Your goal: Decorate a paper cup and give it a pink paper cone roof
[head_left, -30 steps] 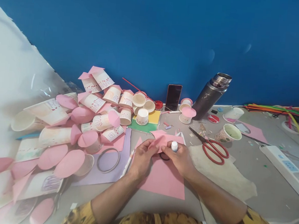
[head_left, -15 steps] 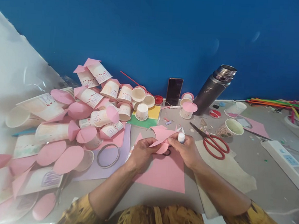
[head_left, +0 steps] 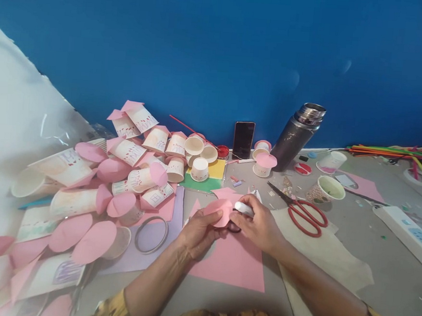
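My left hand (head_left: 199,232) is closed on a round pink paper piece (head_left: 217,212), its thumb lying across the face of the paper. Close beside it, my right hand (head_left: 259,224) grips a white glue stick (head_left: 243,209), which lies sideways in the fingers near the paper's right edge. Whether those right fingers also touch the paper I cannot tell. Under both hands a larger sheet of pink paper (head_left: 232,268) rests on the table, and a dark ring-shaped thing is partly hidden below the right fingers.
Decorated paper cups (head_left: 81,202) with pink tops crowd the left. A tape ring (head_left: 151,234) lies on purple paper. Red-handled scissors (head_left: 307,217) rest on a beige cloth-like sheet to the right. Behind stand a phone (head_left: 243,140) and a dark flask (head_left: 295,140); a power strip (head_left: 408,229) is far right.
The pink paper, folded over between both hands before, now shows as a flatter rounded piece in my left hand. The glue stick has tipped from upright to sideways. The view has shifted slightly.
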Demonstrator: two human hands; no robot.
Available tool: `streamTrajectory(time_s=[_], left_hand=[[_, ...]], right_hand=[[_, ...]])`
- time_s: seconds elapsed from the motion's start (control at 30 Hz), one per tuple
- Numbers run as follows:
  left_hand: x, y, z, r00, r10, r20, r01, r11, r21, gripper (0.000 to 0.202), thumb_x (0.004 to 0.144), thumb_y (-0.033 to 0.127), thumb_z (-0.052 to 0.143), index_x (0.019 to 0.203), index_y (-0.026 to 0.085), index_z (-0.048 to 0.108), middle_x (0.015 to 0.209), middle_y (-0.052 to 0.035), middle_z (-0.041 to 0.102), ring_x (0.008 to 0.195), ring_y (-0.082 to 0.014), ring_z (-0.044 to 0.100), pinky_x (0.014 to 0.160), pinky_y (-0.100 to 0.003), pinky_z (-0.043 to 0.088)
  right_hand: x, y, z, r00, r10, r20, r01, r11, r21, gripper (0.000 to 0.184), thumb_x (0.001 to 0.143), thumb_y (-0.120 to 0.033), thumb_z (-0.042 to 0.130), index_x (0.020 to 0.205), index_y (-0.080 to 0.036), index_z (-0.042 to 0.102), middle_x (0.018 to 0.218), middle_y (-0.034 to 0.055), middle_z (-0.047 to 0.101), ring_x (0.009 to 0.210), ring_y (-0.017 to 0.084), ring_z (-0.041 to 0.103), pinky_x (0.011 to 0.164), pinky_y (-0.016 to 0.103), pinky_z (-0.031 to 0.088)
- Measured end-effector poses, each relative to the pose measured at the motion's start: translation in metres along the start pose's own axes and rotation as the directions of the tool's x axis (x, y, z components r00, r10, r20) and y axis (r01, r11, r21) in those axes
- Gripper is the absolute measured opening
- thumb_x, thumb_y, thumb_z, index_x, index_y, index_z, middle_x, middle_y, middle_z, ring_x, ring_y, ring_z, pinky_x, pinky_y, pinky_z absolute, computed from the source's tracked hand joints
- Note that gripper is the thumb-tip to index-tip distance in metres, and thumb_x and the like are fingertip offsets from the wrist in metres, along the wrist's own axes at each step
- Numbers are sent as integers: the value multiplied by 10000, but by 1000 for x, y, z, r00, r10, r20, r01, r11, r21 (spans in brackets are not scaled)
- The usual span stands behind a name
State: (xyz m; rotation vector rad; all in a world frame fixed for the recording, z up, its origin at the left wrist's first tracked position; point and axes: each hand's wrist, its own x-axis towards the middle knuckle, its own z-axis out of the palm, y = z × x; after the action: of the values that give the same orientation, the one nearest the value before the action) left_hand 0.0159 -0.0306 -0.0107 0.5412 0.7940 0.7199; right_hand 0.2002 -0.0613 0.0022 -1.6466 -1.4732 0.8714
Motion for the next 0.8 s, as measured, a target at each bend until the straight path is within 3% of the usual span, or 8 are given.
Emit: streamTrajectory(time_s=[0.13,0.27,0.43,0.57,0.8], left_hand=[[2,0,-1,998,31,-46,-31,999,8,385,719,316,919,991,78,786,901,-143,756,758,-219,697,638,-321,570],[3,0,0,992,112,-52,-108,991,76,408,690,370,921,944,82,784,820,-100,717,713,-190,645,631,-312,532],[2,4,1,950,263,-169,-192,919,345,268,683,360,854,730,145,700,673,-8,610,647,-131,535,618,-258,427],[-1,9,2,927,307,-216,-156,838,522,235,699,350,760,654,172,614,614,25,541,596,-107,439,585,-242,321],[-5,12,4,938,285,-196,-147,842,519,238,710,372,723,664,170,606,648,7,562,636,-126,488,631,-255,343]], right_hand=[[-2,2,0,989,-128,75,138,981,-135,250,920,-494,611,981,-258,555,881,18,717,723,208,664,669,321,484],[-2,9,0,959,-281,49,283,922,-263,169,1011,-395,503,975,-241,563,913,58,724,783,230,654,700,342,470],[0,17,2,878,-476,45,457,807,-375,99,1020,-311,550,983,-231,595,945,87,704,895,274,629,785,376,470],[1,17,0,862,-499,88,500,810,-308,54,1015,-275,589,1021,-228,614,983,89,700,935,272,629,824,381,484],[6,15,-10,852,-509,127,524,831,-184,104,1058,-256,523,1075,-231,623,1012,70,720,937,241,656,825,368,511]])
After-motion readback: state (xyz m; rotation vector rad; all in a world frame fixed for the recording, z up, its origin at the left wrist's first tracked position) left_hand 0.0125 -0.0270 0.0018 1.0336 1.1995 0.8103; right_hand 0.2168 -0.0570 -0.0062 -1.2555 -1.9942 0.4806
